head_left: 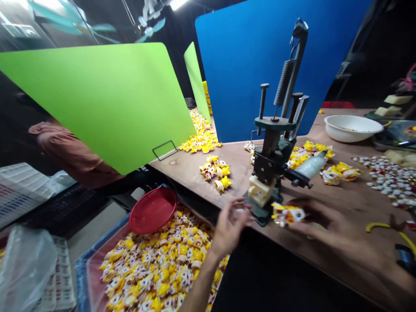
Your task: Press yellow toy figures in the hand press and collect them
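Observation:
My right hand (320, 223), smeared by motion, grips a small yellow, white and red plastic figurine (287, 214) just right of the press base. My left hand (232, 221) is near the front edge of the table, left of the press. Its fingers are curled together around something small and pale, too unclear to name. Between and behind both hands stands a dark green hand press (271, 151) with a tall spring and a cream block (260, 190) low on its front. The press lever has a pale wrapped grip (312, 167).
Figurines lie in groups on the table (182, 173). Below left, a blue-rimmed bin (82, 264) holds many more, with a red basin (152, 211) on top. Green (97, 95) and blue (260, 65) panels stand behind. Right: white bowl (352, 134), small white parts (386, 182), yellow-handled pliers (378, 225). A person (71, 151) sits left.

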`<move>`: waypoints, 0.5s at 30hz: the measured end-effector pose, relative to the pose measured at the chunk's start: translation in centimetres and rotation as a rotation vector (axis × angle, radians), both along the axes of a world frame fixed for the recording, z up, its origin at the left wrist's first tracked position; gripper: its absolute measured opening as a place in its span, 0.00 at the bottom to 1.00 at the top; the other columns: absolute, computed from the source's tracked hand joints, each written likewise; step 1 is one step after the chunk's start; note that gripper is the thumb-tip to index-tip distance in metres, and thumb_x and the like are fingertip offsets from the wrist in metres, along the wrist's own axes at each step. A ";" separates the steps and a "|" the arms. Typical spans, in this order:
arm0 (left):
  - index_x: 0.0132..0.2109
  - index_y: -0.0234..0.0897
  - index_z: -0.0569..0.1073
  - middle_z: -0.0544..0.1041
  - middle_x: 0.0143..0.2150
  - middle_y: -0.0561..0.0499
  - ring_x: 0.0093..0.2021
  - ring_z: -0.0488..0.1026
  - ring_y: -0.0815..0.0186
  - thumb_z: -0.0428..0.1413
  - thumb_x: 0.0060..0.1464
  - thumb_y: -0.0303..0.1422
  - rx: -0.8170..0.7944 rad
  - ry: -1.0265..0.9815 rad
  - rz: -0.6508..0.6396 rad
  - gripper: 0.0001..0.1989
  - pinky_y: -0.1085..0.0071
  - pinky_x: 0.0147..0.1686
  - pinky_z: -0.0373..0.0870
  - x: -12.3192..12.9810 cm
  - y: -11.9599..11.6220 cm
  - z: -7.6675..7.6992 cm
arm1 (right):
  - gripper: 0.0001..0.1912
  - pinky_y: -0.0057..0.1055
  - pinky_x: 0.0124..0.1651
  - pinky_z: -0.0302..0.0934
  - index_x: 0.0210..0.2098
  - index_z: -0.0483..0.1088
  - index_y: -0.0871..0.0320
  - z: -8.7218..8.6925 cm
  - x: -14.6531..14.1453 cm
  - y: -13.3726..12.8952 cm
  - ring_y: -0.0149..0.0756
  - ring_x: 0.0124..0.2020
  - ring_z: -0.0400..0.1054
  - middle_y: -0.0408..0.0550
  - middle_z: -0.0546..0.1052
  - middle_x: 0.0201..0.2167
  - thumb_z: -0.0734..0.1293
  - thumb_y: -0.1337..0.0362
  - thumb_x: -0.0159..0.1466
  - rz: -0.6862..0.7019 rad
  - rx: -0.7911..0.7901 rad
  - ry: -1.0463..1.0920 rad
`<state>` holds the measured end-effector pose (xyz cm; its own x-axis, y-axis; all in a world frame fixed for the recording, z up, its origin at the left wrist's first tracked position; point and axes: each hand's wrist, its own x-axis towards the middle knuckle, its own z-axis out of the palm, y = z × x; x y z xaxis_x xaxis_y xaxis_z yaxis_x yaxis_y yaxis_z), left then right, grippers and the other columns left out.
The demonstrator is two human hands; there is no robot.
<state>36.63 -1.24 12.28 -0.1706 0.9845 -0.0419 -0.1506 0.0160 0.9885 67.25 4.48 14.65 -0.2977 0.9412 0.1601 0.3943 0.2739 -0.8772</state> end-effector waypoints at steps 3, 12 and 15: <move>0.63 0.36 0.73 0.85 0.51 0.39 0.45 0.86 0.58 0.70 0.61 0.49 -0.078 -0.306 -0.192 0.32 0.63 0.49 0.83 3.8 -2.9 -0.9 | 0.19 0.43 0.61 0.78 0.60 0.79 0.46 0.0 -4.9 -1.4 0.50 0.58 0.80 0.49 0.83 0.59 0.75 0.53 0.70 0.261 0.081 0.051; 0.57 0.40 0.76 0.84 0.49 0.47 0.48 0.84 0.61 0.75 0.52 0.38 0.201 0.158 0.236 0.28 0.64 0.51 0.83 2.3 2.2 -2.1 | 0.18 0.47 0.63 0.77 0.61 0.76 0.49 -2.4 -3.3 -1.3 0.48 0.59 0.79 0.52 0.81 0.60 0.72 0.54 0.74 0.031 0.249 0.018; 0.59 0.41 0.77 0.83 0.51 0.45 0.51 0.84 0.57 0.71 0.58 0.38 0.328 0.364 0.276 0.24 0.58 0.56 0.82 4.5 3.9 -2.9 | 0.16 0.41 0.52 0.79 0.52 0.79 0.52 -2.7 -0.6 -0.7 0.45 0.49 0.81 0.52 0.83 0.53 0.71 0.48 0.74 -0.142 0.127 0.096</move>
